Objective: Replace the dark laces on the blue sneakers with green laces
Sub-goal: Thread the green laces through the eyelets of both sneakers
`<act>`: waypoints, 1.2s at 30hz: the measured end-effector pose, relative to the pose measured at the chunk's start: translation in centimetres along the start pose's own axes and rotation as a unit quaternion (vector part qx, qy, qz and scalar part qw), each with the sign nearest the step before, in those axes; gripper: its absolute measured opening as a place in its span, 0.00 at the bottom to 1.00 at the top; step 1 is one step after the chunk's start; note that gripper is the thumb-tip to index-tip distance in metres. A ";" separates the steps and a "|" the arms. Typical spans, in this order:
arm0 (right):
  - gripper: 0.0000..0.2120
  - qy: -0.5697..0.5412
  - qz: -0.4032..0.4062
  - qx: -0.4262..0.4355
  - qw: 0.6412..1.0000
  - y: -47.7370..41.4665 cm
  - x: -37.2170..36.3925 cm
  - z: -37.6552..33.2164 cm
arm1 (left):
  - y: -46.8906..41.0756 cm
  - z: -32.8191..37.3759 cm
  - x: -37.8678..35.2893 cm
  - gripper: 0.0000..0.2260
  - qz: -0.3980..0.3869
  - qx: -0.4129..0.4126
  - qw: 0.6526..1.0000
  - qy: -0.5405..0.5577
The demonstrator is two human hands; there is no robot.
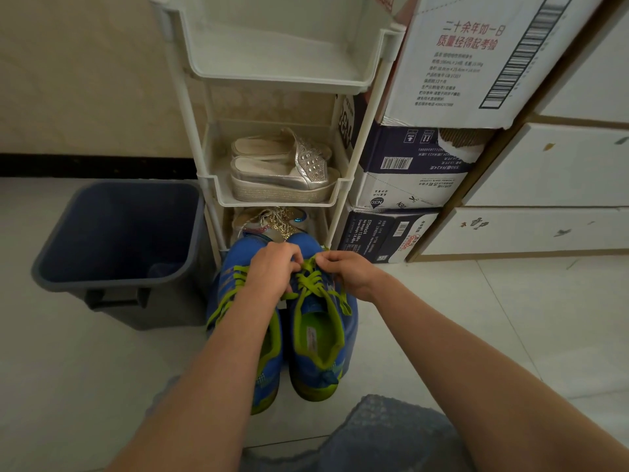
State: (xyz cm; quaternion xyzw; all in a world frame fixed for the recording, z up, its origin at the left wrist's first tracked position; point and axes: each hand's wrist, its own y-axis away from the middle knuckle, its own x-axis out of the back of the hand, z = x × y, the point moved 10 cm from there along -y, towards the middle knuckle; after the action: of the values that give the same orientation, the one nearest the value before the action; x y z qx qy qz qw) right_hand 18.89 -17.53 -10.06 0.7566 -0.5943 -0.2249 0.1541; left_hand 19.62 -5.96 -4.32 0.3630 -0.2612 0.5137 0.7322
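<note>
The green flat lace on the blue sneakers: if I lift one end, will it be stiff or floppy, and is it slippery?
Probably floppy: the green flat lace curves in slack loops over the blue sneaker. Likely very light: the left hand and right hand manage it with fingertip pinches. Slipperiness is hard to judge; its surface is blurred.

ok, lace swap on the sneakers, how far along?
Done: the sneaker under the left forearm and the other sneaker both show green laces; no dark lace in view. In hand: left hand and right hand pinch the green lace on the other sneaker. Left: finishing that lacing; the first one's is partly hidden.
</note>
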 end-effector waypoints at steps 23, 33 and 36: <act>0.06 0.261 0.029 0.127 0.957 1.7 1.0 -2.4 | 0.2 -1.2 -0.1 0.04 -0.022 -0.002 1.000 0.016; 0.04 0.295 0.012 0.110 0.949 1.4 0.3 -2.5 | 0.4 -0.6 -0.1 0.09 -0.029 -0.016 0.999 0.011; 0.01 0.345 0.026 0.117 0.931 1.6 -0.1 -3.3 | 0.9 -0.2 0.0 0.09 -0.039 -0.013 0.999 0.017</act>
State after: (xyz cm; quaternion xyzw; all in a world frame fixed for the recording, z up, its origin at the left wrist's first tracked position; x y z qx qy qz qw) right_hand 19.30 -17.94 -6.46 0.7847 -0.5457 0.1252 0.2659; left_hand 18.74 -5.63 -4.18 0.3545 -0.2412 0.4873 0.7607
